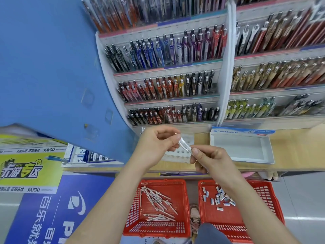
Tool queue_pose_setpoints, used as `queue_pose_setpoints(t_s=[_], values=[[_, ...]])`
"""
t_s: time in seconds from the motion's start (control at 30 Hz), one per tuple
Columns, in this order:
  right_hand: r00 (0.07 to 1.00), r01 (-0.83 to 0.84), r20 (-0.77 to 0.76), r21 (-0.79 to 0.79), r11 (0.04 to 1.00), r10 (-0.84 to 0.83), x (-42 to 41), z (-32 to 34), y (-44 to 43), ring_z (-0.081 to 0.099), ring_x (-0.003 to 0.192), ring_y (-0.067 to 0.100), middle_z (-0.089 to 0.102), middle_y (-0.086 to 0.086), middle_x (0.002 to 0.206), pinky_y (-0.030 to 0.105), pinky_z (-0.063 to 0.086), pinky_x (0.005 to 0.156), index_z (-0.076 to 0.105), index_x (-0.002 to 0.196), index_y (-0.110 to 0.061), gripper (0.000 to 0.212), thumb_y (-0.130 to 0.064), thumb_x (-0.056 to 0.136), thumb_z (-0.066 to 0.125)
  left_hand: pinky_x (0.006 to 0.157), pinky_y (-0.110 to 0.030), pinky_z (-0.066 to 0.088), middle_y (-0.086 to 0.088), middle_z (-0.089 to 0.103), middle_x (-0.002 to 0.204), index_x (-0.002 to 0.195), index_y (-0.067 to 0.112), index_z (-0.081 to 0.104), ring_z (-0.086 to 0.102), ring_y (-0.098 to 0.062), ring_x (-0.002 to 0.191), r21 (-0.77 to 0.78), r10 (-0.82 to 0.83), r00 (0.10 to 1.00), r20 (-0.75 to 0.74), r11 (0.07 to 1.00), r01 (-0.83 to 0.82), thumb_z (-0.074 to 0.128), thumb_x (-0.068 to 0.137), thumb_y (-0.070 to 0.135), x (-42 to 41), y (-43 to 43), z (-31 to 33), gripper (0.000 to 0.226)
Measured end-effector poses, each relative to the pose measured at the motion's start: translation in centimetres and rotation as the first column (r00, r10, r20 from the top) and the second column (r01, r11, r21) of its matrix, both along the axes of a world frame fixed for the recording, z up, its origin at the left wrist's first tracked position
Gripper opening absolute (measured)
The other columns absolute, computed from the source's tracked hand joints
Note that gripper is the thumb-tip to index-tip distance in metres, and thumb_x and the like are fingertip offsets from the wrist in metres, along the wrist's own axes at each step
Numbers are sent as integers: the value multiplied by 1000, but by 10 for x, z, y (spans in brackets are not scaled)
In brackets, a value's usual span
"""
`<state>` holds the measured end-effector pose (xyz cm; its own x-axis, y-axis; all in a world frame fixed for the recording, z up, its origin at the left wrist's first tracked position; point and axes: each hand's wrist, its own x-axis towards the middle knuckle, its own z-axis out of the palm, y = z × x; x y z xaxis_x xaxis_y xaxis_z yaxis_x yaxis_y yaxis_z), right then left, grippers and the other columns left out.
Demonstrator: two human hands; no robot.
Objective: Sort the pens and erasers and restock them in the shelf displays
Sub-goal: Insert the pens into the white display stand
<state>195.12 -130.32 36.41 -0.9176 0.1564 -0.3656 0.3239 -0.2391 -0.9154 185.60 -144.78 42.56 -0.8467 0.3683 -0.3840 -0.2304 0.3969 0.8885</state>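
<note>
Left hand (158, 143) and right hand (209, 160) both pinch clear pen (185, 146) ends; the thin fingertip grip could slip, dropping it off the bench (290, 147).

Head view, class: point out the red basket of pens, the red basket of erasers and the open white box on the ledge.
Basket of pens (158, 228), head view, near wall.
Basket of erasers (265, 196), head view, right wall.
White box (241, 147), head view, bare inside floor.
</note>
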Motion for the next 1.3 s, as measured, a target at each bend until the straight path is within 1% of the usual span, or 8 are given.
queue_pose_setpoints(t_s=[0.23, 0.37, 0.5, 0.63, 0.8, 1.07, 1.2, 1.3], values=[[1000, -23, 13, -15, 1000, 23, -2, -3, -12, 58, 59, 13, 69, 3, 68, 21, 48, 55, 73, 84, -11, 10, -19, 86, 67, 65, -24, 58, -9, 73, 75, 85, 10, 72, 71, -19, 68, -51, 73, 996, 44, 996, -71, 68, 83, 6, 1, -22, -2, 5], [977, 192, 81, 74, 979, -198, -4, -19, -14, 61, 73, 13, 68, 2, 78, 27, 53, 68, 70, 88, -15, 12, -24, 80, 74, 64, -21, 56, -2, 71, 70, 76, 22, 69, 68, -16, 67, -124, 178, 970, -164, 972, -199, 66, 85, 9, -5, -34, 1, 17], [953, 247, 110, 252, 935, -282, -6, -37, -15, 57, 77, 15, 60, 3, 84, 19, 45, 65, 60, 97, -19, 26, -24, 78, 77, 71, -34, 57, 4, 70, 67, 72, 31, 68, 68, -19, 69, -141, 223, 903, -366, 946, -291, 67, 85, 13, -16, -39, 3, 23], [955, 212, 144, 283, 935, -260, -11, -47, -20, 53, 74, 10, 58, 3, 86, 17, 41, 61, 54, 107, -22, 32, -25, 82, 73, 69, -32, 55, 14, 67, 64, 70, 36, 67, 62, -8, 64, -197, 136, 856, -500, 944, -265, 69, 83, 19, -17, -27, 5, 22], [961, 182, 148, 293, 939, -232, -11, -58, -17, 60, 83, 15, 65, 7, 93, 17, 43, 65, 59, 109, -22, 33, -28, 80, 75, 65, -30, 48, 5, 67, 70, 83, 15, 72, 58, -12, 67, -321, -105, 761, -640, 937, -141, 67, 86, 19, -23, -8, -6, 7], [959, 189, 157, 258, 947, -234, -9, -63, -16, 63, 93, 17, 67, 4, 96, 29, 51, 82, 64, 115, -14, 43, -29, 77, 77, 70, -18, 39, -2, 67, 83, 92, 11, 73, 58, -14, 77, -488, -320, 689, -651, 871, -56, 65, 86, 23, -33, 7, -37, 16], [956, 205, 154, 250, 946, -248, -9, -62, -16, 62, 94, 14, 67, 1, 98, 26, 49, 82, 64, 115, -13, 42, -28, 77, 77, 71, -27, 41, -2, 60, 83, 89, 10, 74, 56, -17, 80, -510, -344, 688, -639, 859, -44, 66, 86, 23, -34, 10, -43, 15], [957, 207, 147, 253, 945, -249, -9, -61, -17, 62, 94, 11, 67, -2, 100, 17, 46, 76, 64, 114, -13, 41, -28, 78, 77, 69, -25, 32, 0, 54, 81, 89, 11, 74, 48, -18, 83, -561, -381, 680, -626, 826, -54, 66, 85, 27, -39, 11, -49, 18]])
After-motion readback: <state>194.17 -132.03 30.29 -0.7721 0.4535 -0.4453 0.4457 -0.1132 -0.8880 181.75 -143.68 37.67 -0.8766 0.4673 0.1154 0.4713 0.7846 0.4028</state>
